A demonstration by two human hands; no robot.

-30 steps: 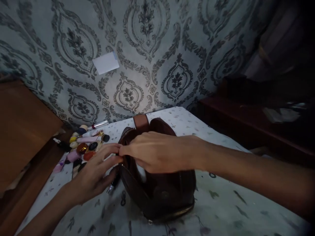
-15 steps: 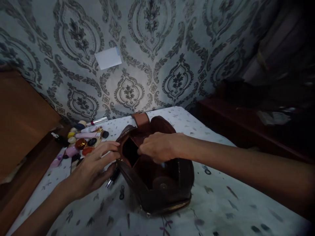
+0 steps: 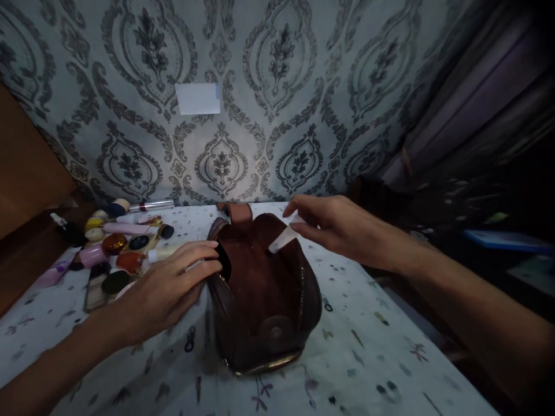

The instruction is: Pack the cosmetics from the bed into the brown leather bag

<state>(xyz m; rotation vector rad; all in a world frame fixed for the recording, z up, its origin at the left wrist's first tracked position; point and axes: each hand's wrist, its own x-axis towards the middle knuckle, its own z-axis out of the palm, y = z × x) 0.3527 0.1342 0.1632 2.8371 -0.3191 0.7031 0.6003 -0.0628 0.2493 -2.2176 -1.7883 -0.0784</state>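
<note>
A dark brown leather bag [image 3: 264,289] stands unzipped on the patterned cloth, its reddish-brown inside facing up. My left hand [image 3: 167,286] has its fingertips curled over the bag's left rim, with the thumb mostly hidden. Over the right side of the opening, my right hand [image 3: 333,228] pinches a small white tube [image 3: 284,238] between thumb and fingers. The tube slants down to the left, its lower end over the bag's inside. A brown strap flap [image 3: 240,215] stands up at the bag's far edge.
Several cosmetics, among them a pink tube [image 3: 124,229], an amber jar [image 3: 114,244] and a black round compact [image 3: 115,282], lie left of the bag. Behind is a patterned wall [image 3: 260,133] with a white card [image 3: 198,99]. Dark clutter and a blue item [image 3: 503,240] lie right.
My right hand has come up out of the bag to the right, now with a small white tube in it. My left hand stays at the left rim. The view has shifted slightly.
</note>
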